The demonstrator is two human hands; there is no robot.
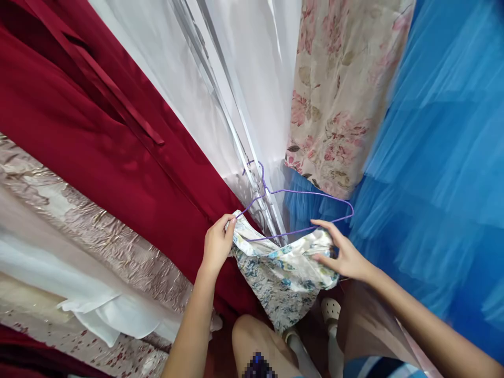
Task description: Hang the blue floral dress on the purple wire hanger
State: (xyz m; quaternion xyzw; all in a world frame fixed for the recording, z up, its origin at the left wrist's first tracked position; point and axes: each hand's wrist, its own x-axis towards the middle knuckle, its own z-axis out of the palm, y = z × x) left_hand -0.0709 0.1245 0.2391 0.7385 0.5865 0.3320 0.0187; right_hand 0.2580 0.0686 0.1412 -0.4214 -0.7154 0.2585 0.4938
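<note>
A purple wire hanger point(311, 192) lies at an angle, with its hook up near some hanging white ribbons. Its left end sits inside the top edge of a white garment with blue and yellow flowers point(275, 283). My left hand point(219, 240) is closed at that corner, pinching the cloth together with the hanger. On the other side, my right hand point(342, 252) grips the garment's upper edge, index finger stretched along the hanger's lower bar. The hanger's right end sticks out free of the cloth. Below my hands the garment droops over my knees; whether it is a dress or a top I cannot tell.
Long garments hang close all round: dark red cloth point(129, 136) at left, white cloth point(157, 68) behind, a pink-flowered piece point(338, 105), and blue tulle point(437, 173) at right. Textured pale fabric point(98, 220) hangs far left. A pale clog point(331, 310) shows on the floor.
</note>
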